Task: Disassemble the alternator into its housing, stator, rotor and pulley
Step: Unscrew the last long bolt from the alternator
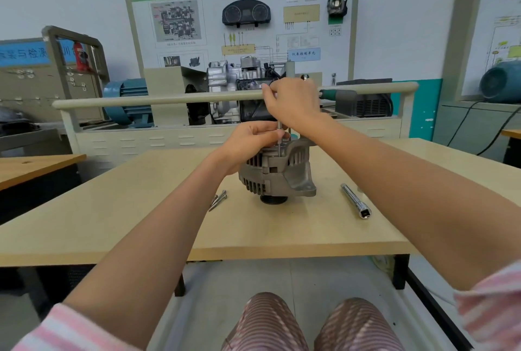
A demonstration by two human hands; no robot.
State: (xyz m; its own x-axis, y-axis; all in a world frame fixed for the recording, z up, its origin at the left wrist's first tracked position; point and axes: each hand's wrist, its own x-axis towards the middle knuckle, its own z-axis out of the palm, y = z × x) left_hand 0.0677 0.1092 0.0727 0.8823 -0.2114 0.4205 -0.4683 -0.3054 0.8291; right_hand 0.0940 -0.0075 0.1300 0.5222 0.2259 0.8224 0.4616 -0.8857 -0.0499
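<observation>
While the left hand grips the alternator mid-table, the right hand pinches a driver; looks heavy, rigid, so hold the ribbed housing.

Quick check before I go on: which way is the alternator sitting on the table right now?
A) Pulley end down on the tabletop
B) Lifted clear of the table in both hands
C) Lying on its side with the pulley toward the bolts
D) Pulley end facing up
A: the black pulley shows beneath the alternator, against the table, while the right hand works a thin tool down into the top.
</observation>
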